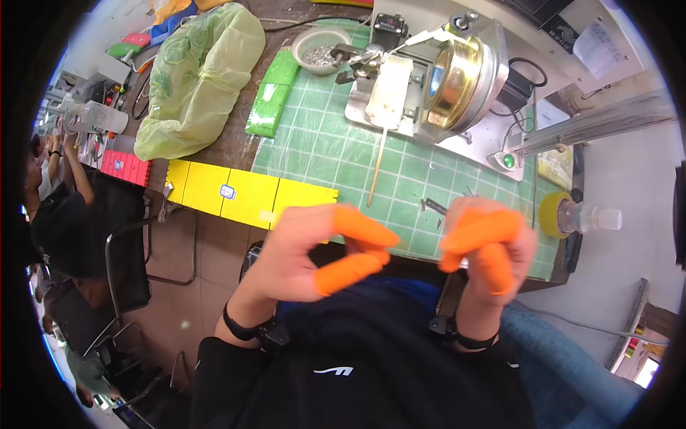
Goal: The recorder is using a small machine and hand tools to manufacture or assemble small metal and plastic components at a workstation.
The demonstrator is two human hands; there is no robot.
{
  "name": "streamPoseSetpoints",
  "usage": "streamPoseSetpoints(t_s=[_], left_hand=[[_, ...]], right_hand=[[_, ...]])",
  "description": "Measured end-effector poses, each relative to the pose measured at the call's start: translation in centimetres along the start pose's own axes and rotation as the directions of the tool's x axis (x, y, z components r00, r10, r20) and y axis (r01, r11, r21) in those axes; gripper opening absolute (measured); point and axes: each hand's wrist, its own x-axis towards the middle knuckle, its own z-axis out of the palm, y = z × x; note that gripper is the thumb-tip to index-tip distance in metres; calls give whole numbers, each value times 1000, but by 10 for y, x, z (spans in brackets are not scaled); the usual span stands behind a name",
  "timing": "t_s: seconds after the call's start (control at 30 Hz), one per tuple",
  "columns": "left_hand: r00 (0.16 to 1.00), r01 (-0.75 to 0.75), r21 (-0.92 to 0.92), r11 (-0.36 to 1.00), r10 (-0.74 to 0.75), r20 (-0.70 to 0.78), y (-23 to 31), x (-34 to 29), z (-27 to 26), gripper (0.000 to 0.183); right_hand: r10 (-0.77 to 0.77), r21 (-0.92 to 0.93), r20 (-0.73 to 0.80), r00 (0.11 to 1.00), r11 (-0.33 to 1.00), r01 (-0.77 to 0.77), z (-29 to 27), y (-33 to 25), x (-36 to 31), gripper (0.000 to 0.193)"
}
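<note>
My left hand (307, 254), with orange finger cots on thumb and fingers, is held above the near edge of the green gridded mat (343, 171). Its thumb and fingertips come together in a pinch. My right hand (489, 247), also in orange finger cots, is closed at the right, with its fingers pressed together. Whatever lies between the fingertips of either hand is too small or hidden to make out. Just beyond the right hand lies a small dark-handled tool (434, 207). Left of my left hand stretches a yellow segmented strip (246, 196).
A bench machine with a brass ring (454, 82) stands at the back, a thin wooden stick (377, 168) before it. Further left are a bowl of small metal pieces (299, 44), a green strip (275, 93) and a plastic-covered container (207, 79). A clear bottle (597, 218) stands right.
</note>
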Motion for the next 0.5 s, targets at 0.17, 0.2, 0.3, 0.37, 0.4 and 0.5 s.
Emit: streamPoseSetpoints(t_s=[0.17,0.2,0.3,0.37,0.4,0.5], left_hand=[[936,-102,229,968,172,-308,7,21,-9,22],[883,-168,537,827,368,-290,8,28,-14,22],[757,-239,843,481,636,-148,10,54,-25,22],[636,-320,862,394,763,-112,-1,77,-32,24],[599,-310,880,360,793,-113,5,79,-34,24],[569,-262,911,319,814,-121,4,88,-36,19]], right_hand=[[365,-359,387,847,906,-226,47,20,0,42],[452,-445,497,741,866,-229,58,22,-1,49],[475,-498,598,646,851,-164,87,26,-8,67],[529,-537,577,622,820,-198,101,23,-1,71],[523,-530,558,644,822,-208,107,21,-1,70],[541,-530,480,691,806,-264,106,26,0,65]])
